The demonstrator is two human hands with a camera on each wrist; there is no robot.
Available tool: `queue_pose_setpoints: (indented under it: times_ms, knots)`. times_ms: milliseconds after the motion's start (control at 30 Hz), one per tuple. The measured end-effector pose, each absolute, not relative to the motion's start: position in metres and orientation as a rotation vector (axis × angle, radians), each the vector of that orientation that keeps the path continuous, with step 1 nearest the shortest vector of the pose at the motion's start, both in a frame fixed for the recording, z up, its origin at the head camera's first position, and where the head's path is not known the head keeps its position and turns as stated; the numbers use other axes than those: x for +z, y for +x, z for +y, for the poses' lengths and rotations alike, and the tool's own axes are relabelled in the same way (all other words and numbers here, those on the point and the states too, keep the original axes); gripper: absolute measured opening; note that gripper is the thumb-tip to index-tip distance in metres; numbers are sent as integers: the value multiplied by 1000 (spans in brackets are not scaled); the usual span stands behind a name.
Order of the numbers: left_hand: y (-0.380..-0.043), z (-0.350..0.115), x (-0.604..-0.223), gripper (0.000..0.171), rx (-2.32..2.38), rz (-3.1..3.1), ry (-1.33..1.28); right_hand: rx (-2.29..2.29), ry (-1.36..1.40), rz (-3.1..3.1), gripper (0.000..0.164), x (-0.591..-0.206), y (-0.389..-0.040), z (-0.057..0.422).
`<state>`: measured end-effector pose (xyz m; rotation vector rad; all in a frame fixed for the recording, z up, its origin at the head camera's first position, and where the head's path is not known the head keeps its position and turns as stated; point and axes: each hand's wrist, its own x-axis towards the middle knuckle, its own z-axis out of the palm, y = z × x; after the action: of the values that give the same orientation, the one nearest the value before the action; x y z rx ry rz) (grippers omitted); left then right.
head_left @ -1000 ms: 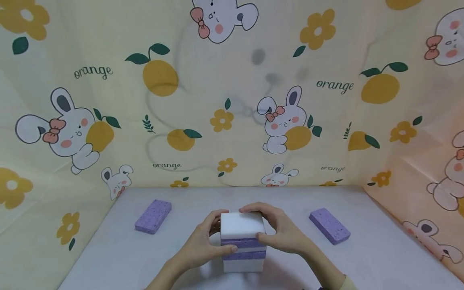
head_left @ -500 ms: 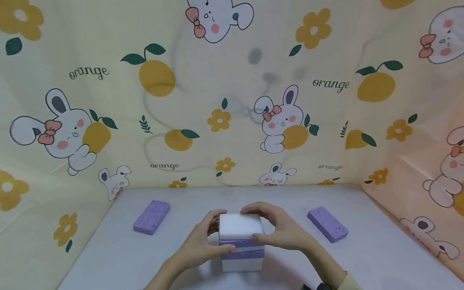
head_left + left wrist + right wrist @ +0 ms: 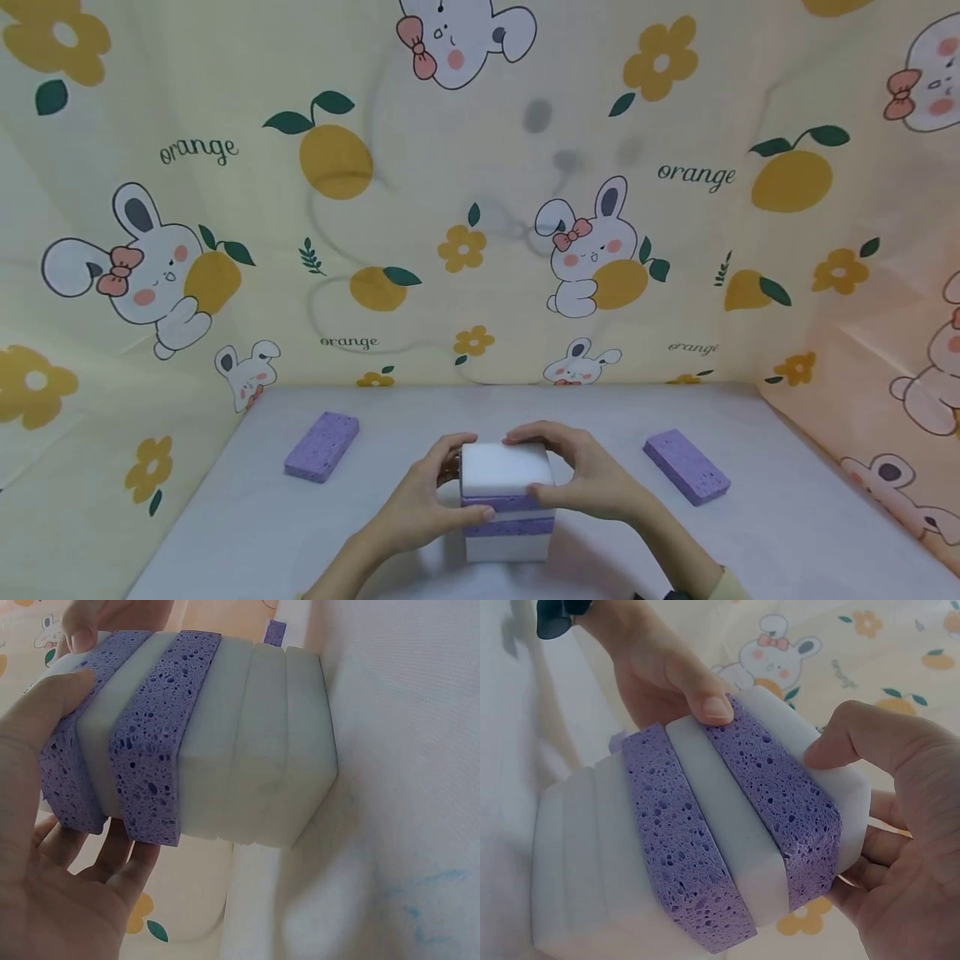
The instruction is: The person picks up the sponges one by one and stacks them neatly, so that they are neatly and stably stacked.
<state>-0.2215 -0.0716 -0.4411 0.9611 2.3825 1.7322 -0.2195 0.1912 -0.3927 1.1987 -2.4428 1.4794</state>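
Observation:
A stack of sponges stands upright on the table: three white sponges [image 3: 262,750] at the bottom, then a lower purple sponge [image 3: 679,832], another white one [image 3: 724,802], an upper purple sponge [image 3: 780,795], and a white sponge [image 3: 506,468] on top. My left hand [image 3: 427,504] grips the stack's left side, its thumb on the front edge of the upper purple sponge and its fingers behind. From the right, my right hand [image 3: 588,479] holds the top white sponge, thumb on its front and fingers over the back. Edges of the layers line up roughly.
One loose purple sponge [image 3: 322,447] lies flat at the left of the table [image 3: 420,408], another purple sponge [image 3: 686,467] at the right. Behind and on both sides hangs a cream cloth [image 3: 480,292] printed with rabbits and oranges.
The head view shifts slightly sideways. Both hands keep their hold on the upper sponges, and the stack stays where it was.

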Motion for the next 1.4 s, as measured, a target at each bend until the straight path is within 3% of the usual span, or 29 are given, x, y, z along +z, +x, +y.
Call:
queue_pose_setpoints:
  times_ms: [1033, 1400]
  knots:
    - [-220, -76, -438, 81, 1711, 2381, 981, 1590, 1147, -2507, 49, -393, -221, 192]
    - [-232, -114, -419, 77, 1616, 2374, 1033, 1601, 1127, -2525, 49, -394, -223, 194]
